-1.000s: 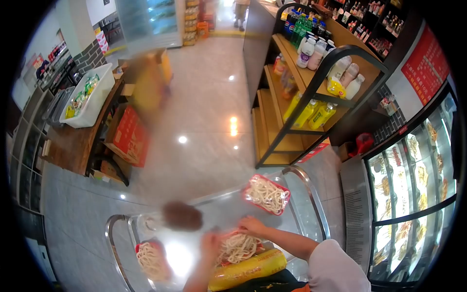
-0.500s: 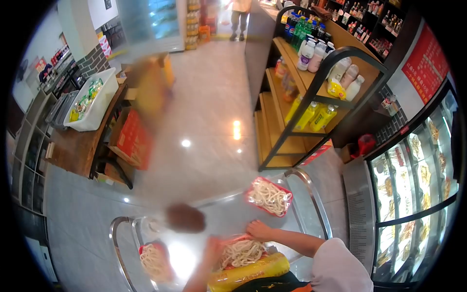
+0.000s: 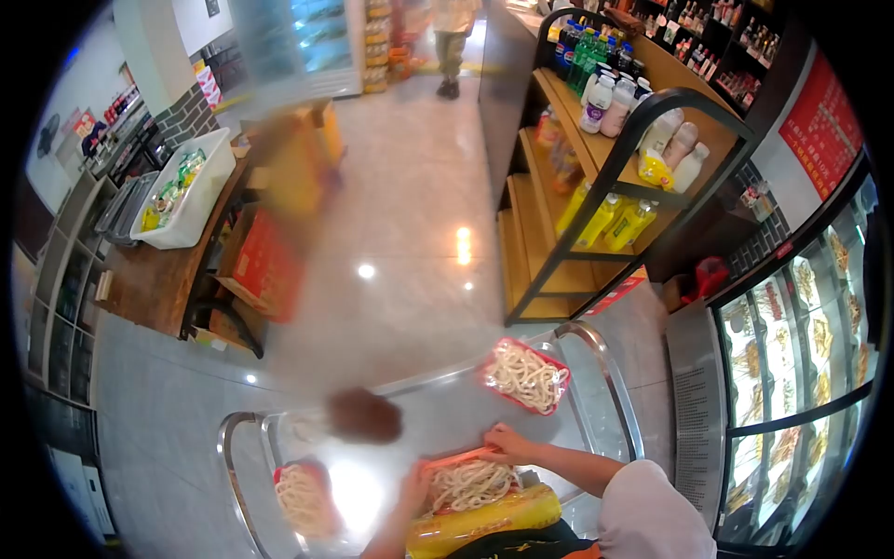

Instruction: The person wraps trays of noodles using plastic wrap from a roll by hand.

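A red tray of thick white noodles [image 3: 470, 486] sits close to my body, with shiny clear film over it. My left hand [image 3: 413, 486], slightly blurred, is closed on the tray's left side. At the far right corner my right hand [image 3: 507, 444] pinches the rim. Right in front of my body, against the tray's near side, lies a yellow printed roll [image 3: 484, 529], which looks like cling film. Two more noodle trays rest on the metal cart top [image 3: 438, 401]: a wrapped tray [image 3: 526, 375] at the far right and a blurred tray [image 3: 304, 500] at the left.
Curved metal rails [image 3: 619, 401] bound the cart. Ahead on the right stands a drinks shelf [image 3: 549, 219]; a lit display fridge [image 3: 792, 345] is at far right. A wooden table [image 3: 149, 289] carries a white bin [image 3: 200, 200]. Another person [image 3: 453, 42] stands in the back. Brown and yellowish smudges blur the view.
The near tray's far rim now shows more plainly between my hands, which stay on the tray. The view has shifted slightly, and the person at the back appears a little nearer.
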